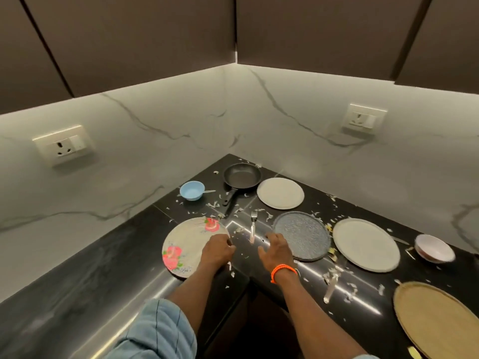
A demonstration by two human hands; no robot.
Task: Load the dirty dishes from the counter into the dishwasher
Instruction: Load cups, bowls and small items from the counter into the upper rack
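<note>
gap: fork (253,227) lies between floral plate (190,246) | dark plate (302,235)

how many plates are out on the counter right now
5: the floral plate under the left hand, a white plate by the pan, the dark plate at the right hand, another white plate, the tan plate, partly cropped.

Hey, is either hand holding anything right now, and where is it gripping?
The left hand grips the floral plate at its right rim. The right hand holds nothing, open between the fork and the dark plate.
</note>
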